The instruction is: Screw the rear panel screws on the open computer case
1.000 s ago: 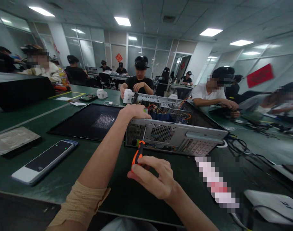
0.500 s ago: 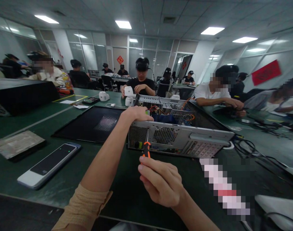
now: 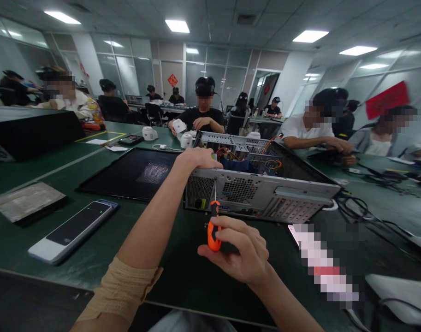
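An open computer case [image 3: 265,184] lies on its side with its rear panel facing me and wires showing inside. My left hand [image 3: 199,159] is closed over the top edge at the case's left corner; its fingertips partly disappear inside. Below the panel, my right hand [image 3: 243,246] grips a screwdriver [image 3: 215,233] by its orange and black handle, fingers on one side and thumb near the butt. The shaft points away from me, and its tip meets the rear panel between the left mesh and the round fan grille. Whether it sits in a screw I cannot tell.
A black side panel [image 3: 127,173] lies left of the case. Nearer are a white and black handheld device [image 3: 74,230] and a flat metal drive [image 3: 28,200]. Cables [image 3: 358,214] tangle at right. A large black case [image 3: 33,133] stands far left. A person [image 3: 203,113] sits opposite.
My right hand has loosened and reset its grip lower on the screwdriver, so more of the orange handle shows. The tip remains at the panel, and my left hand stays on the case.
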`<action>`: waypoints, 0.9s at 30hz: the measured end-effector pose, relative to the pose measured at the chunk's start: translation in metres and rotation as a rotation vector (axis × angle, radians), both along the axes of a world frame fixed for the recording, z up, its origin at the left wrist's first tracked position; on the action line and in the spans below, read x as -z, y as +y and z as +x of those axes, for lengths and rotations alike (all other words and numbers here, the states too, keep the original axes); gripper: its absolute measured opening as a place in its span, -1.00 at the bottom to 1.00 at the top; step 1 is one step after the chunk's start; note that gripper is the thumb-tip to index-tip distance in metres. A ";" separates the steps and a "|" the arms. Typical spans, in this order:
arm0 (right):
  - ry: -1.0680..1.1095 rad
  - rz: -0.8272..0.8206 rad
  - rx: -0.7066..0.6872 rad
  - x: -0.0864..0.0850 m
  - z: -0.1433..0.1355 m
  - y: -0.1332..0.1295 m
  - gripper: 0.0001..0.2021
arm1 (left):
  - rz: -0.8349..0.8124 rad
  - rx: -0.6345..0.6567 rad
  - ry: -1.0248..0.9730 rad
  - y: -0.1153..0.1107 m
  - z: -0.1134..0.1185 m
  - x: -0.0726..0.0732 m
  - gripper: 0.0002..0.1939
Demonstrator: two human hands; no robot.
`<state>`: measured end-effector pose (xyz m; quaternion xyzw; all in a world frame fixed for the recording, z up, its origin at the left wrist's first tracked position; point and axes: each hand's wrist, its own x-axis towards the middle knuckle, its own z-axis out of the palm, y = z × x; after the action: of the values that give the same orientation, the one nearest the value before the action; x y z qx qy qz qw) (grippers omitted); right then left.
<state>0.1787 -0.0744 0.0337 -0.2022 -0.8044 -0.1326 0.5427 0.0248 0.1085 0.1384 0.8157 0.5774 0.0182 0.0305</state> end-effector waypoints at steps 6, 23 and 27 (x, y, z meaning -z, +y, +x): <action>0.004 0.076 0.074 -0.003 0.000 -0.002 -0.72 | 0.007 -0.009 -0.006 0.000 0.000 0.001 -0.09; 0.085 -0.010 0.038 -0.006 0.001 -0.004 -0.65 | -0.013 -0.045 0.004 0.000 0.000 -0.001 -0.09; 0.032 0.000 0.009 -0.006 0.003 -0.004 -0.72 | -0.010 -0.037 -0.004 -0.002 0.000 -0.002 -0.10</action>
<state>0.1817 -0.0782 0.0396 -0.2078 -0.7948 -0.1318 0.5548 0.0246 0.1067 0.1400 0.8046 0.5925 0.0176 0.0354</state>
